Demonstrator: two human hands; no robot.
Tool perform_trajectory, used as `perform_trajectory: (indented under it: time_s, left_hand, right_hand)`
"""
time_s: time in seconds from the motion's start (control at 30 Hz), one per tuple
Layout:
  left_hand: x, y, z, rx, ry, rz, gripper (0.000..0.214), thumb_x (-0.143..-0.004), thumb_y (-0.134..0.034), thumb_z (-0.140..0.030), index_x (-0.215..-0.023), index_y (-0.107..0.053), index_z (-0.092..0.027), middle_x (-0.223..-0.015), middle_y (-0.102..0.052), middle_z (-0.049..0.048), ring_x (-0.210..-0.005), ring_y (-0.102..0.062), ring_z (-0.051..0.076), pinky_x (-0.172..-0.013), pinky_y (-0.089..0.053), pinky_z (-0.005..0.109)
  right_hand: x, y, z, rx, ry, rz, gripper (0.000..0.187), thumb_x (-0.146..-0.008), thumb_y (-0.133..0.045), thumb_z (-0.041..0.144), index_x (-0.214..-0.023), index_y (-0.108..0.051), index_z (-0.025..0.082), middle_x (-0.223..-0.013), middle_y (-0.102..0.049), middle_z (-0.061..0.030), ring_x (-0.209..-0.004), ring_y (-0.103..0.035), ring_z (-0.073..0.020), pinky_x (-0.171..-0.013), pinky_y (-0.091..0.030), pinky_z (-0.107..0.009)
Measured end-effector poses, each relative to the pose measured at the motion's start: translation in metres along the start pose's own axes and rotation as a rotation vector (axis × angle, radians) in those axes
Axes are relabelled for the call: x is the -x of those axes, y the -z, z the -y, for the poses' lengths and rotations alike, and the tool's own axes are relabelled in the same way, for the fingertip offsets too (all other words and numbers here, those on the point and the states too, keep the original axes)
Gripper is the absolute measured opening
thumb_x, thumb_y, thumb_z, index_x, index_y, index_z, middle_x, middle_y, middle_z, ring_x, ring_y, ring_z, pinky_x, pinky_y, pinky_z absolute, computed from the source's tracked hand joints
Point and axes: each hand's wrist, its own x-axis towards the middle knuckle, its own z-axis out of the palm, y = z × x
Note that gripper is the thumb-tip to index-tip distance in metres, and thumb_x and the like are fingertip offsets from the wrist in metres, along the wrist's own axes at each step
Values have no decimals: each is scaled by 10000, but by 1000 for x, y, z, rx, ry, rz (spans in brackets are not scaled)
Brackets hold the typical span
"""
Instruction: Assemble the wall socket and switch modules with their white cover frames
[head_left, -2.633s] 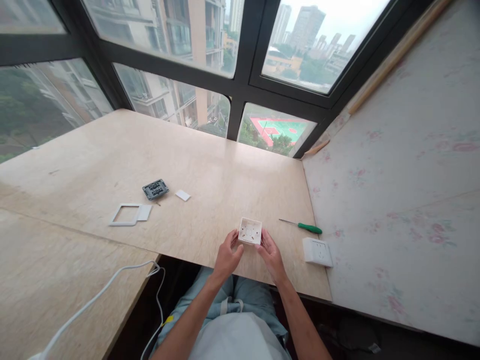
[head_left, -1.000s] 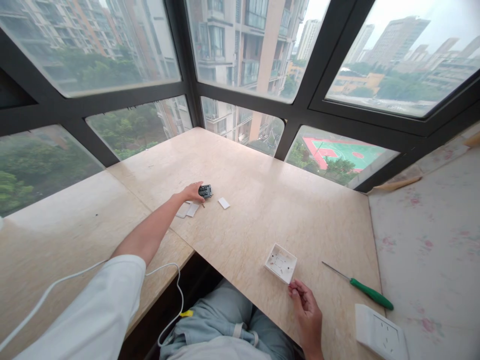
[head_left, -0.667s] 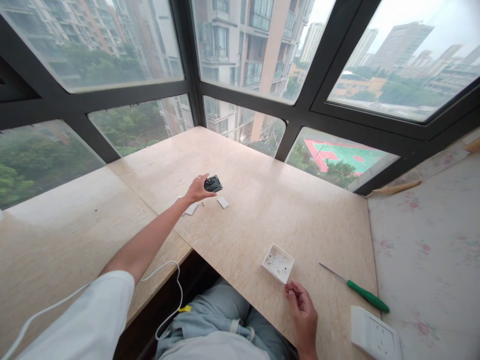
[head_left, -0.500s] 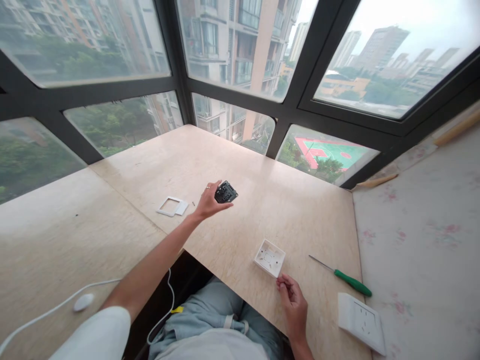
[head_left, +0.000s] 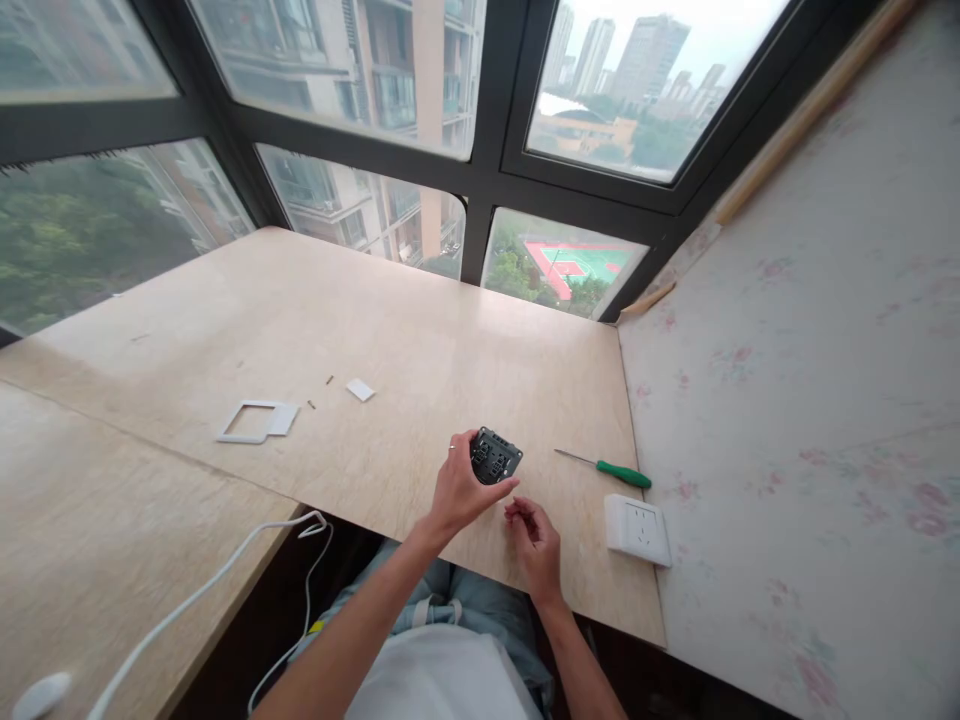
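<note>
My left hand (head_left: 457, 490) grips a black socket module (head_left: 495, 456) by its edges between thumb and fingers. The module is tilted, its back with terminals and slots facing up. Just below and right of it is my right hand (head_left: 535, 545), with thumb and fingertips pinched together close to my left thumb. What the right fingertips hold, if anything, cannot be made out. The white back box seen before is hidden, apparently behind the module and my left hand.
On the right lie a green-handled screwdriver (head_left: 622, 474) and a white wall socket (head_left: 639, 530) beside the papered wall. To the left are a white frame (head_left: 285, 419), two small screws (head_left: 311, 404) and a white plate (head_left: 360, 389). A white cable (head_left: 202, 590) crosses the near-left edge.
My left hand has brought the black module towards me and right, close to my right hand. The view has turned right. The white plate now shows; the back box no longer does.
</note>
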Motion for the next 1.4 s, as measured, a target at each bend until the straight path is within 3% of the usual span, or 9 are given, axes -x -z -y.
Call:
perform_trajectory:
  time_s: [0.37, 0.7, 0.9, 1.1, 1.27, 1.4]
  left_hand:
    - [20, 13, -1, 65, 127, 109, 835, -638, -814, -496, -1272, -350, -215, -1215, -571, 123, -1117, -608, 300, -938, -491, 449]
    - [27, 10, -2, 141, 260, 86, 867, -599, -828, -542, -1243, -340, -226, -1142, -597, 104, -1069, -633, 290, -897, -500, 415]
    - [25, 17, -3, 117, 281, 47, 884, -605, -824, -540, -1282, -348, -230, -1164, -600, 111, -1049, -640, 289, -878, -499, 421]
    - [25, 23, 2, 206, 238, 153, 999, -596, -850, -503, -1395, -328, -208, -1326, -532, 159, -1224, -546, 315, -1017, -447, 462]
    - [25, 33, 12, 399, 145, 400, 1081, -641, -843, -450, -1503, -223, -246, -1328, -542, 160, -1081, -625, 280, -834, -553, 383]
    - [24, 39, 19, 328, 73, 437, 1044, -679, -815, -381, -1525, -211, -286, -1295, -563, 144, -1004, -640, 255, -782, -554, 353]
  right_hand:
    - [11, -1, 33, -2, 35, -66, 249, -915, -543, 318, -1093, -624, 163, -956, -710, -91, -832, -692, -189, -768, -575, -351]
    - [3, -7, 73, 180, 282, 123, 404, -898, -561, 220, -1299, -516, 230, -1237, -602, -112, -1023, -643, -204, -777, -582, -324]
    - [1, -10, 75, 160, 302, 211, 475, -877, -612, 243, -1345, -531, 238, -1183, -638, -95, -977, -654, -201, -762, -596, -312]
    - [-2, -10, 79, 194, 270, 156, 459, -873, -647, 316, -1316, -578, 216, -1092, -683, -91, -835, -668, -177, -679, -582, -285]
    - [-8, 0, 73, 221, 223, 101, 455, -864, -655, 356, -1288, -610, 197, -957, -693, -72, -752, -647, -164, -629, -560, -270]
    - [-10, 5, 67, 206, 182, 129, 466, -857, -662, 348, -1295, -609, 201, -948, -686, -59, -710, -626, -144, -631, -547, -267]
